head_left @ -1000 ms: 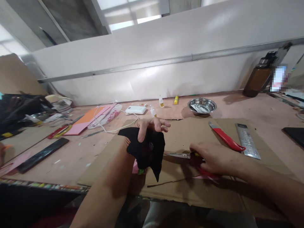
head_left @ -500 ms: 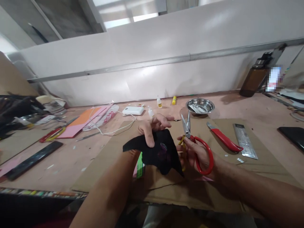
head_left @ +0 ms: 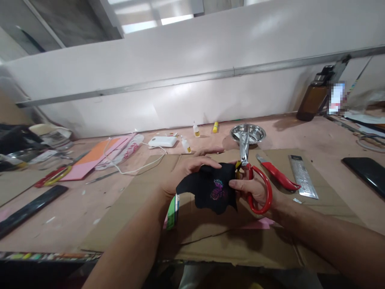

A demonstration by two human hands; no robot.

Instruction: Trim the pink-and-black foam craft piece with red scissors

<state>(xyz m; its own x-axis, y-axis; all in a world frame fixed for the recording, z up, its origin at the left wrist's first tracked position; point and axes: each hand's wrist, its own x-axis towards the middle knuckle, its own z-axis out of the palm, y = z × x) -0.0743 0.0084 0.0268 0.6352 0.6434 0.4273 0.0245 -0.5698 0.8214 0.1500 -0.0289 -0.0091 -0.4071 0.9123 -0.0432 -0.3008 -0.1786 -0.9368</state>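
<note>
A dark, ragged-edged piece of cloth (head_left: 204,194) with a shiny pink and blue butterfly print hangs over the cardboard between my hands. My left hand (head_left: 192,166) holds it along the upper left edge, with some fingers behind it. My right hand (head_left: 252,188) grips red-handled scissors (head_left: 267,192), their blades upward and nearly closed. The right thumb also presses on the cloth's right edge. Part of the scissors' handle is hidden by the hand.
Cardboard (head_left: 132,216) covers the table's middle. Right of my hands lie a red-handled knife (head_left: 278,174) and a perforated metal strip (head_left: 303,176). Behind stand a steel bowl (head_left: 261,134) and small bottles (head_left: 196,130). A white cable (head_left: 135,171) runs on the left.
My right thumb has come onto the cloth's right edge. The left thumb has gone from its front. The cloth has shifted right, its butterfly now plainer, and the scissors' blades have closed together.
</note>
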